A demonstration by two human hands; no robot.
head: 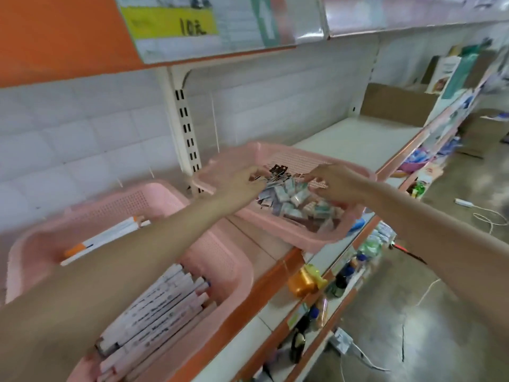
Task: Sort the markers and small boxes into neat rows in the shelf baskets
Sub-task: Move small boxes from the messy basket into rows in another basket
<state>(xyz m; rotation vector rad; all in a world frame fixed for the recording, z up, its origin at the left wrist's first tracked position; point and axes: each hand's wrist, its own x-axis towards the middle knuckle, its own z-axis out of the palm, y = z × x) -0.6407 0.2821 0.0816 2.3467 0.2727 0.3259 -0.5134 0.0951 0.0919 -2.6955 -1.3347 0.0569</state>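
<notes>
Though heaped, boxes (292, 199) beneath right hand (332, 184)

White markers (165, 307) lying side by side in near pink basket (220, 257), small boxes (292, 199) heaped in far pink basket (278, 230)

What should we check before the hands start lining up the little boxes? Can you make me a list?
1. Both the left hand and right hand in the box basket: ok.
2. The small boxes in neat rows: not ok, a jumbled heap.
3. Bare room at that basket's far end for rows: ok.
4. Whether the fingers hold a box: cannot tell, blurred.
5. The markers side by side in the marker basket: ok at the front, but an orange-capped marker lies apart.
</notes>
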